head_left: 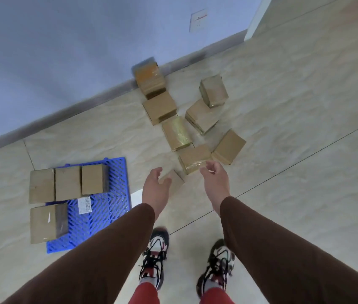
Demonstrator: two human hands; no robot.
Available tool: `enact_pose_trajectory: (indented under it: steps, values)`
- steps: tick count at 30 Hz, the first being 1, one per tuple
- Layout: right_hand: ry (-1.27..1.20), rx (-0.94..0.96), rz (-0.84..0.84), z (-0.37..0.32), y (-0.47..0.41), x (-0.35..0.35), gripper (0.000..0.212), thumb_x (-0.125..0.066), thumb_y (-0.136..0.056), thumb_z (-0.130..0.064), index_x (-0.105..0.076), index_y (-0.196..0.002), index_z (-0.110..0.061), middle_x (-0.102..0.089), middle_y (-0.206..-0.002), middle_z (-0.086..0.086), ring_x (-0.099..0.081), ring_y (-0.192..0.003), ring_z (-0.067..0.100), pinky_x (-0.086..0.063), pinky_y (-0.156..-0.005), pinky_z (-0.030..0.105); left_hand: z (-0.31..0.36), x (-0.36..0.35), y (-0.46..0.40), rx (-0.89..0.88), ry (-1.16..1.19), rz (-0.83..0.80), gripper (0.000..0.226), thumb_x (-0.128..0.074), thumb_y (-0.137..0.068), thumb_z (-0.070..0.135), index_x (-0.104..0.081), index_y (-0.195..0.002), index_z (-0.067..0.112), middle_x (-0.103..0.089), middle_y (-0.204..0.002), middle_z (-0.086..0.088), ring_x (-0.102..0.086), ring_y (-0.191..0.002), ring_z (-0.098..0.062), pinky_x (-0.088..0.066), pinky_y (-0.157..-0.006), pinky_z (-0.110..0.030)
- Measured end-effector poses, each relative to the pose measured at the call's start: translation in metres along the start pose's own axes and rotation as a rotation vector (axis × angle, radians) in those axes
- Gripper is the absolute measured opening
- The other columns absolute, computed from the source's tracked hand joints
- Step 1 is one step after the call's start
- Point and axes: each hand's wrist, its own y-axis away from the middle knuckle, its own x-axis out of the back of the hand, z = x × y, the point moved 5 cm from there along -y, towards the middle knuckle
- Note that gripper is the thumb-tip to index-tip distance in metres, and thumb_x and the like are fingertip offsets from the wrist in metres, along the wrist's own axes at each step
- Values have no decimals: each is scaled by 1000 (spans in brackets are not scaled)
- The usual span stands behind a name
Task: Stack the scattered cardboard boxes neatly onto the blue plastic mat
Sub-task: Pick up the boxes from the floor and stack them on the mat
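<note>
A blue plastic mat (105,216) lies on the floor at lower left. Several cardboard boxes (67,183) sit on it, three in a row and one (46,222) in front. More boxes lie scattered on the tiles to the right, the nearest being a small box (174,179) and a taped box (193,157). My left hand (155,189) hovers open just left of the small box, partly covering it. My right hand (215,181) is open just right of it, below the taped box. Neither hand holds anything.
A blue-grey wall with a dark baseboard (68,113) runs diagonally behind the boxes, and one box (149,79) leans against it. A wall socket (198,19) sits higher up. My shoes (155,255) stand on the tiles below my hands.
</note>
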Motion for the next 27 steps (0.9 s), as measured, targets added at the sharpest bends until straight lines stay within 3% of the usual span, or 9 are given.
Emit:
enact_pose_trajectory:
  steps: [3, 6, 9, 12, 14, 16, 21, 24, 27]
  values:
    - [4, -12, -31, -9, -34, 13, 23, -61, -93, -33, -62, -114, -25, -61, -105, -10, -59, -91, 7, -44, -72, 27, 13, -20, -17, 39, -7, 33, 43, -61, -98, 25, -52, -138, 15, -55, -139, -6, -51, -129, -20, -40, -110, -35]
    - [38, 8, -110, -17, -70, 24, 23, -60, -92, -33, -63, -114, -26, -62, -102, -12, -61, -97, 12, -46, -83, 31, 19, -40, -35, 91, 44, 96, 42, -61, -98, 25, -52, -138, 14, -55, -138, -8, -52, -127, -22, -39, -106, -31]
    - [73, 2, -197, -25, -107, 33, 33, -56, -94, -35, -61, -125, -24, -63, -111, -10, -60, -107, 13, -44, -89, 31, 18, -57, -56, 152, 105, 147, 42, -60, -98, 26, -52, -138, 15, -54, -138, -8, -53, -121, -19, -39, -102, -29]
    - [146, -8, -220, -29, -140, 38, 35, -52, -96, -36, -59, -128, -23, -64, -121, -3, -59, -105, 13, -43, -82, 30, 8, -62, -74, 215, 150, 185, 44, -59, -98, 29, -51, -140, 17, -55, -139, -7, -55, -116, -21, -44, -102, -35]
    - [246, -22, -198, -33, -163, 36, 38, -48, -98, -33, -55, -135, -23, -62, -126, 1, -58, -103, 15, -43, -83, 32, -1, -60, -89, 236, 124, 197, 47, -58, -99, 31, -49, -143, 17, -54, -141, -7, -55, -122, -23, -43, -108, -40]
    - [382, -15, -156, -39, -188, 30, 47, -45, -98, -29, -47, -145, -22, -57, -136, 6, -57, -113, 23, -46, -95, 38, -10, -54, -110, 218, 88, 215, 52, -57, -100, 30, -44, -148, 16, -49, -149, -8, -49, -134, -25, -38, -115, -42]
    - [869, 366, -89, -55, -240, -5, 60, -39, -103, -29, -19, -159, -18, -21, -166, 3, -21, -151, 26, -20, -121, 43, -31, -40, -169, 173, -118, 372, 66, -50, -102, 32, -19, -160, 19, -15, -168, -3, -14, -155, -21, -14, -125, -37]
    - [978, 465, -119, -41, -271, -39, 63, -32, -106, -32, -5, -161, -20, 0, -170, -3, 1, -156, 22, -6, -124, 45, -42, -48, -209, 148, -208, 454, 68, -46, -103, 33, -13, -161, 18, -4, -170, -4, -2, -156, -22, -7, -124, -36]
    - [994, 553, -188, -22, -300, -76, 61, -27, -107, -36, -6, -161, -17, 0, -170, 0, 3, -156, 21, -2, -124, 38, -52, -67, -250, 101, -210, 471, 66, -44, -104, 32, -16, -161, 15, -5, -170, -5, -1, -156, -23, -7, -125, -36]
